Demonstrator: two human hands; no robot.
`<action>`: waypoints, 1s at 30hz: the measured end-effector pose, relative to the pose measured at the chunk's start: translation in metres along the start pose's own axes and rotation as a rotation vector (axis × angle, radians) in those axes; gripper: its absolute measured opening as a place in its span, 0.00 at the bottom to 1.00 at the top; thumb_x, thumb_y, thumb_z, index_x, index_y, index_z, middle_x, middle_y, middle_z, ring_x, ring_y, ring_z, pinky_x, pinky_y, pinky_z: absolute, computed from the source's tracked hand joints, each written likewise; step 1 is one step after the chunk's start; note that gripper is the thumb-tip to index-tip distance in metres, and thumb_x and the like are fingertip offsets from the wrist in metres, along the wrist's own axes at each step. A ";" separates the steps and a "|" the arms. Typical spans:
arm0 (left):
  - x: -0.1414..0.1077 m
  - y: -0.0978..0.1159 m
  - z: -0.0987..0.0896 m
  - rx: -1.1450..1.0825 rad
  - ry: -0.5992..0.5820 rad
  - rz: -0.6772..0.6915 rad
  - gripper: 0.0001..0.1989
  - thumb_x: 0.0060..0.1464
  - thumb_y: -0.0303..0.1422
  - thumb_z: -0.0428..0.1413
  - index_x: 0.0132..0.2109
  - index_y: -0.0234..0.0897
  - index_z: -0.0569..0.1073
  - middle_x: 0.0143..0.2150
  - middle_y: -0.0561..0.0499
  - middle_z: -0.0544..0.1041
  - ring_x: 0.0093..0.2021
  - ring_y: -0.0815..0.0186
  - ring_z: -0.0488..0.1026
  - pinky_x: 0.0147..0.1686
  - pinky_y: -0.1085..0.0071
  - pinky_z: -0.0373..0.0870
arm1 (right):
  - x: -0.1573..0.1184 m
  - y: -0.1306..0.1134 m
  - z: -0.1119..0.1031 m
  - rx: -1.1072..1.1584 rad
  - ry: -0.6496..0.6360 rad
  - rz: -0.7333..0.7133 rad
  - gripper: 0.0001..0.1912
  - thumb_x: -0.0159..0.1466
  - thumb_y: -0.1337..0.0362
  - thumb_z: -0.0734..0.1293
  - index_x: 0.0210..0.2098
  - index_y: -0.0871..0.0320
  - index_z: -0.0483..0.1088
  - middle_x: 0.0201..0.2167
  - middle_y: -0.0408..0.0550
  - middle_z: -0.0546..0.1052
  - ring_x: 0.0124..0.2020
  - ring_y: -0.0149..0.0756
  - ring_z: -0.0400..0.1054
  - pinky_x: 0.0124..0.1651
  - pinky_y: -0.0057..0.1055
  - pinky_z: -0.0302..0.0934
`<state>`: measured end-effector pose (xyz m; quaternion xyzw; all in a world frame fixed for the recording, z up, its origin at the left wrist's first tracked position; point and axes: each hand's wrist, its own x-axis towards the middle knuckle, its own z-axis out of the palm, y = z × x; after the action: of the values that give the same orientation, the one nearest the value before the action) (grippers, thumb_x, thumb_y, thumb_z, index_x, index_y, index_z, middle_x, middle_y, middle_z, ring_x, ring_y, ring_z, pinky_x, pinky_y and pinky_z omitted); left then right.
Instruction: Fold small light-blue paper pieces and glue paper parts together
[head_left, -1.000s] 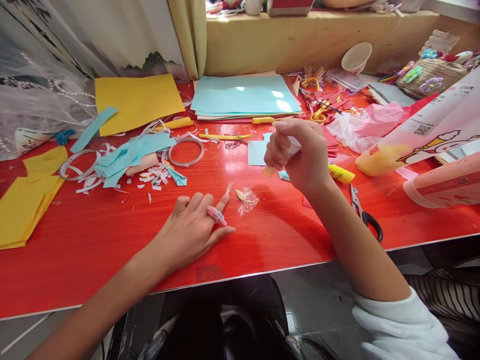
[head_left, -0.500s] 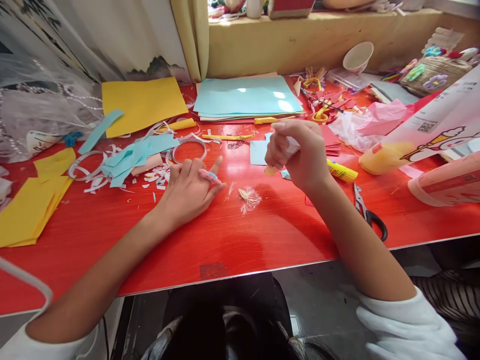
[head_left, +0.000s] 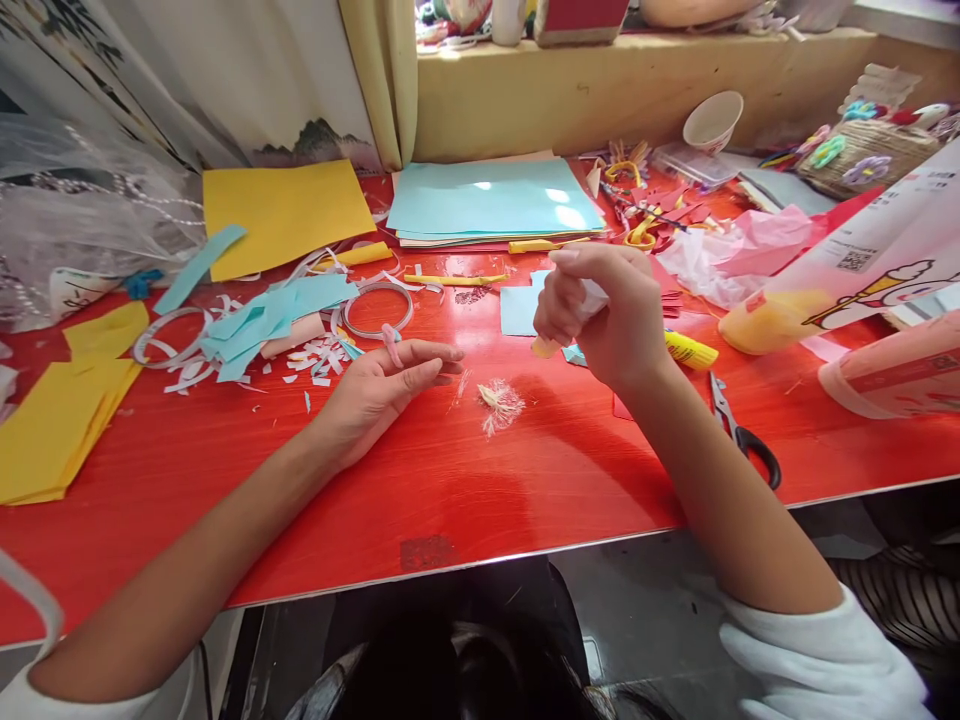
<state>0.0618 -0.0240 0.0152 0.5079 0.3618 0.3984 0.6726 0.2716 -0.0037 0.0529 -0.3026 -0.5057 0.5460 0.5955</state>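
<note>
My left hand (head_left: 386,395) rests by the table's middle with its fingers stretched to the right and no object in its grasp. A pink band (head_left: 391,345) sits on one of its fingers. Raised above the table, my right hand (head_left: 600,310) is closed around a whitish piece with a pale yellow end (head_left: 543,347); its kind I cannot make out. Between the hands, on the red tabletop (head_left: 465,480), lies a small tuft of pale fibres (head_left: 499,403). Light blue paper squares (head_left: 519,310) lie behind my right hand.
Scissors (head_left: 739,430) and a yellow glue stick (head_left: 690,350) lie right of my right arm. Blue strips (head_left: 277,310), paper scraps and tape rolls (head_left: 377,308) spread at left. Stacked blue sheets (head_left: 491,200) lie at the back. Two drink cups (head_left: 780,315) stand at right.
My left hand has turned, its thumb side now up; its fingers, earlier pointing at the table, are stretched to the right. The right hand has barely moved and stays closed.
</note>
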 end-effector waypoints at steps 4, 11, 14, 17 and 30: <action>-0.003 -0.001 0.003 0.067 0.005 -0.010 0.05 0.50 0.32 0.59 0.30 0.35 0.74 0.41 0.52 0.74 0.43 0.70 0.69 0.50 0.73 0.62 | 0.001 0.003 0.000 0.003 -0.006 0.038 0.18 0.56 0.68 0.63 0.12 0.58 0.55 0.09 0.38 0.53 0.11 0.24 0.49 0.16 0.27 0.45; -0.005 -0.004 0.002 -0.010 -0.008 0.092 0.21 0.53 0.43 0.55 0.52 0.41 0.68 0.48 0.49 0.71 0.49 0.65 0.68 0.51 0.67 0.64 | -0.002 0.002 0.007 0.081 0.031 0.090 0.17 0.57 0.64 0.58 0.14 0.58 0.53 0.08 0.39 0.54 0.11 0.25 0.49 0.19 0.28 0.47; -0.004 -0.009 0.002 0.179 0.170 0.210 0.17 0.58 0.43 0.49 0.49 0.38 0.70 0.45 0.48 0.72 0.51 0.65 0.67 0.58 0.64 0.58 | -0.005 0.007 0.012 0.083 -0.020 0.066 0.15 0.58 0.64 0.58 0.16 0.58 0.55 0.11 0.39 0.58 0.14 0.26 0.54 0.23 0.28 0.52; -0.002 -0.014 0.000 0.279 0.343 0.266 0.15 0.59 0.42 0.47 0.46 0.37 0.69 0.44 0.48 0.72 0.51 0.66 0.67 0.58 0.63 0.57 | -0.008 0.017 0.018 0.057 -0.102 0.043 0.09 0.59 0.66 0.60 0.22 0.59 0.59 0.16 0.41 0.63 0.20 0.27 0.60 0.28 0.29 0.56; -0.007 -0.008 0.005 0.451 0.405 0.239 0.13 0.61 0.37 0.45 0.46 0.36 0.69 0.42 0.49 0.69 0.46 0.69 0.65 0.52 0.72 0.58 | -0.004 0.025 0.033 -0.169 -0.261 0.035 0.08 0.63 0.61 0.60 0.29 0.58 0.59 0.23 0.42 0.65 0.26 0.27 0.62 0.28 0.26 0.58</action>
<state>0.0650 -0.0339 0.0095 0.5935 0.5049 0.4775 0.4060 0.2330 -0.0081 0.0392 -0.2870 -0.6175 0.5465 0.4875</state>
